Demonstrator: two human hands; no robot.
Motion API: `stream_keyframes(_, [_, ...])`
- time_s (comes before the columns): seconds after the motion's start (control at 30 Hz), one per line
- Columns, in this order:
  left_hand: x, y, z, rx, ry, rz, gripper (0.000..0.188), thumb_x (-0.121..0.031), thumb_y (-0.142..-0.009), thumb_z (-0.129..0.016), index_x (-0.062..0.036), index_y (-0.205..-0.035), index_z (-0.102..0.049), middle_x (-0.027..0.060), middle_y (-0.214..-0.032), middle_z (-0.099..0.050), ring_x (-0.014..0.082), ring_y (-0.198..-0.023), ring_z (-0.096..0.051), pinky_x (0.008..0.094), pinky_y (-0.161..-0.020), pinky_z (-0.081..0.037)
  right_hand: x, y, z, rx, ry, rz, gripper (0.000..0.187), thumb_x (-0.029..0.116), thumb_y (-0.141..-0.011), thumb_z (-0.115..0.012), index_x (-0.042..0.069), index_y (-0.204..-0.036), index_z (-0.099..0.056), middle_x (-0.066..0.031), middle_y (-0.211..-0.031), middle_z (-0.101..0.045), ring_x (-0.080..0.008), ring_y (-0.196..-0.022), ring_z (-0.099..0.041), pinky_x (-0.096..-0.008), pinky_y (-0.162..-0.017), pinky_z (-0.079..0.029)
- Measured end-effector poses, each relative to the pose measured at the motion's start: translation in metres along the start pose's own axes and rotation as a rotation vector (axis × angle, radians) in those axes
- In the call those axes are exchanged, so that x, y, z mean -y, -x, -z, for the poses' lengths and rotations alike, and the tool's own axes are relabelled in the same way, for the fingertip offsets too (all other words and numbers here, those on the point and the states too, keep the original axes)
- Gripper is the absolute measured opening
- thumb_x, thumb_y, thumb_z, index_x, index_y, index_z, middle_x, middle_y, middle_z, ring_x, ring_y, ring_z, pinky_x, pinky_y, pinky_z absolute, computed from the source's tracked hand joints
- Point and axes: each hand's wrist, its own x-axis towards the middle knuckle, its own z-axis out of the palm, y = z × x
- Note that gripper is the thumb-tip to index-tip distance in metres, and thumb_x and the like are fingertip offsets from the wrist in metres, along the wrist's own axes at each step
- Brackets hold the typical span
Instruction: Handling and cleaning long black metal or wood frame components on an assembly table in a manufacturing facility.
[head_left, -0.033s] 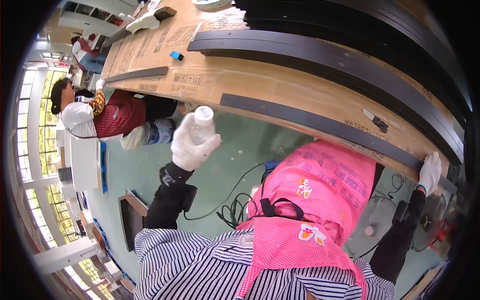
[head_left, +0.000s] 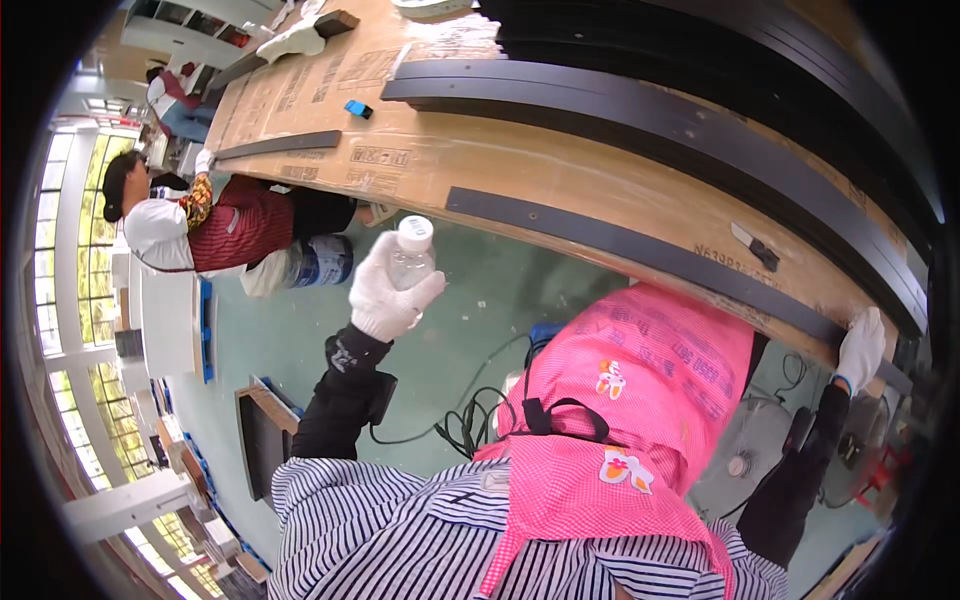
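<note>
A small clear plastic bottle [head_left: 410, 268] with a white cap is upright in my left hand [head_left: 384, 298], which wears a white knit glove. My fingers wrap round the bottle's body, over the floor just off the table edge. Along the near edge of the cardboard-covered table [head_left: 560, 165] lies a long dark grey strip [head_left: 640, 247] with small holes. My right hand [head_left: 861, 350], also gloved in white, is closed over this strip near its right end. Part of its grip is hidden.
Longer dark strips [head_left: 640, 105] are stacked toward the back. A utility knife [head_left: 757, 247], a blue object [head_left: 358, 109] and a shorter strip [head_left: 280, 145] lie on the table. A co-worker [head_left: 235, 225] is at the left. Fans [head_left: 745, 450] and a black cable [head_left: 465, 425] are below.
The view has shifted very slightly. Both hands keep their places, with the bottle still in the left hand and the right hand still on the strip.
</note>
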Motion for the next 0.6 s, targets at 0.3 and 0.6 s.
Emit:
stream_keyframes(0.3, [0.037, -0.057, -0.001, 0.161, -0.830, 0.104, 0.046, -0.034, -0.075, -0.076, -0.0099, -0.111, -0.058, 0.0124, -0.097, -0.072, 0.0317, -0.094, -0.071, 0.0414, -0.082, -0.056, 0.172, 0.080, 0.021, -0.211, -0.004, 0.302, 0.021, 0.025, -0.093, -0.069, 0.009, -0.106, -0.069, -0.0121, -0.097, -0.070, -0.0333, -0.092, -0.066, -0.0432, -0.082, -0.051])
stream_keyframes(0.6, [0.013, -0.082, -0.003, 0.197, -1.113, -0.023, 0.040, -0.031, -0.075, -0.077, -0.0107, -0.104, -0.059, 0.0125, -0.094, -0.070, 0.0326, -0.090, -0.070, 0.0442, -0.078, -0.056, 0.179, 0.084, 0.017, -0.383, -0.096, 0.264, 0.023, 0.027, -0.089, -0.075, 0.010, -0.103, -0.072, -0.0137, -0.097, -0.070, -0.0341, -0.091, -0.066, -0.0449, -0.080, -0.052])
